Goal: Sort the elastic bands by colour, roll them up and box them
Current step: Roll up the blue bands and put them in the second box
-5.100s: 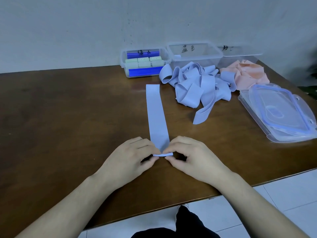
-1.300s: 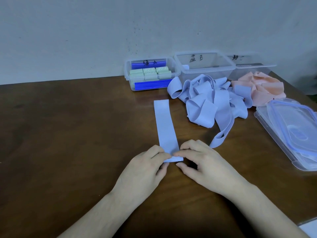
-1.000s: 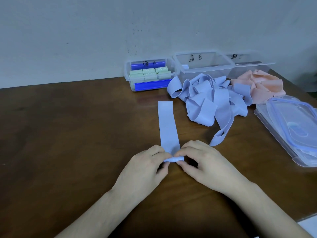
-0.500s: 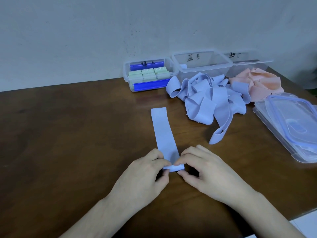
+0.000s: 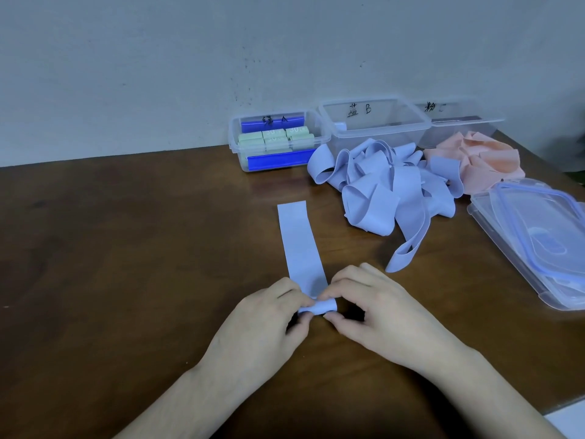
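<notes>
Rolling step: your left hand (image 5: 269, 315) and right hand (image 5: 376, 308) pinch the flat lilac elastic band's (image 5: 300, 245) started roll; next, roll toward the tabletop's far edge, keeping it tight.

Dark brown wooden table (image 5: 133, 255) against a plain pale wall (image 5: 158, 64) — soft, even light.

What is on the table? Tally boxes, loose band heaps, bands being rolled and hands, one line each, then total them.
boxes: 3
heaps, one blue, one pink: 2
band being rolled: 1
hands, left and right, both pinching the roll: 2
Total: 8
</notes>
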`<state>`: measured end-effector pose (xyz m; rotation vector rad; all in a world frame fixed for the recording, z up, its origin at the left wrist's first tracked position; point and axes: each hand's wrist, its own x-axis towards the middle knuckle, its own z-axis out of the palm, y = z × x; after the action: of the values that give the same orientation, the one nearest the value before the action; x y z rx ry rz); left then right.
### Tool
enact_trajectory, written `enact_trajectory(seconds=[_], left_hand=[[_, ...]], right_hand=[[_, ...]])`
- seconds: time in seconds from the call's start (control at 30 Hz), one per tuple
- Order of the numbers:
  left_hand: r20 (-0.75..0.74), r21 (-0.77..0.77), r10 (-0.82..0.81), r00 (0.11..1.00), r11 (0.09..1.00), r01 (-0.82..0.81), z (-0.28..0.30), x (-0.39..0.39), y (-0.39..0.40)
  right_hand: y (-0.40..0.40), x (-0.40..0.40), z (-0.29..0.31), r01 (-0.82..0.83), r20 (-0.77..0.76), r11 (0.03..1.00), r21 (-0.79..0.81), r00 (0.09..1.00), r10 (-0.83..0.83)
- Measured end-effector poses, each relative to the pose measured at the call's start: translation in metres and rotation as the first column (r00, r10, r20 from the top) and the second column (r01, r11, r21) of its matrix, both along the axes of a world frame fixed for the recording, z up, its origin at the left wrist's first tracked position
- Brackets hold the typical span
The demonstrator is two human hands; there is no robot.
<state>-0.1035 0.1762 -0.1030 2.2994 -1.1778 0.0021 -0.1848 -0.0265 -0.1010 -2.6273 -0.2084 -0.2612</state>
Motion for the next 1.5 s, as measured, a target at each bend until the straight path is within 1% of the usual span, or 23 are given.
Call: enact_trajectory(seconds=[0.23,0.3,0.37,0.5,0.6,0.8,0.9,1.1,1.33,1.5], left_hand=[[-0.034,0.044,-0.004,0.999,0.999,0.006,0.004,0.005,0.003],[-0.018,0.053,-0.012,1.000,0.999,0.013,0.005,0.006,0.002],[-0.012,0.053,-0.005,1.000,0.999,0.006,0.004,0.008,0.001],[-0.029,0.051,0.003,1.000,0.999,-0.001,0.005,0.011,0.000],[-0.044,0.053,0.005,0.999,0.999,-0.003,0.004,0.013,0.000],[-0.020,0.044,0.007,1.000,0.999,-0.006,0.004,0.012,-0.002],[-0.014,0.031,0.013,1.000,0.999,-0.012,0.001,0.016,-0.002],[-0.050,0.024,0.017,0.999,1.000,-0.016,0.002,0.023,-0.001],[-0.026,0.048,0.024,0.999,0.999,-0.023,0.002,0.024,-0.002],[-0.033,0.063,0.051,0.998,0.997,-0.049,0.004,0.031,-0.005]], right_hand=[[-0.003,0.006,0.001,0.004,-0.020,1.000,0.025,1.000,-0.004],[-0.003,0.008,0.002,0.004,-0.034,1.000,0.017,0.999,-0.004],[-0.003,0.009,0.004,0.000,-0.045,1.000,0.007,0.999,0.000],[-0.002,0.008,0.005,-0.003,-0.020,1.000,-0.020,1.000,0.003],[-0.001,0.010,0.003,0.007,-0.006,1.000,-0.015,1.000,-0.007],[-0.005,0.015,0.002,0.014,-0.031,1.000,0.021,0.999,-0.013],[-0.005,0.017,0.003,0.008,-0.036,1.000,-0.009,0.999,-0.008],[-0.003,0.020,0.001,0.008,0.021,0.998,-0.066,1.000,-0.006],[-0.006,0.027,0.000,0.026,0.003,0.999,-0.030,1.000,-0.026],[-0.006,0.030,0.003,0.014,0.007,0.997,-0.074,1.000,-0.014]])
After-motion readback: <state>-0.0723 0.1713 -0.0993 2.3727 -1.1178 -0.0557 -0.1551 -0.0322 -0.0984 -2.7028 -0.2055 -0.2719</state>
